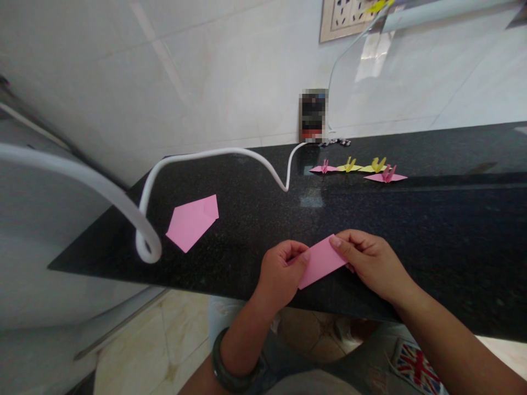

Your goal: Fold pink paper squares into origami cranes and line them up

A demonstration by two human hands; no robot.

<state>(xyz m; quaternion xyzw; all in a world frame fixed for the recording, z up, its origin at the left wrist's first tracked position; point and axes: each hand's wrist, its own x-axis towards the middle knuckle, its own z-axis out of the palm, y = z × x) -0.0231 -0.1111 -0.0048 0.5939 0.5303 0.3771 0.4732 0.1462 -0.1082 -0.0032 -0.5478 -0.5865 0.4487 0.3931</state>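
Note:
A folded strip of pink paper (320,261) lies on the black stone counter (432,230) near its front edge. My left hand (282,271) is curled shut and pinches the strip's left end. My right hand (368,258) grips the right end, with its fingertips pressed on the upper corner. A second pink paper (191,222), folded into a pentagon shape, lies flat to the left, apart from both hands.
Several small folded paper cranes, pink (386,174) and yellow (349,165), stand in a row at the back. A white cable (222,152) snakes across the counter from a device (313,116) leaning on the tiled wall. Floor tiles show below the edge.

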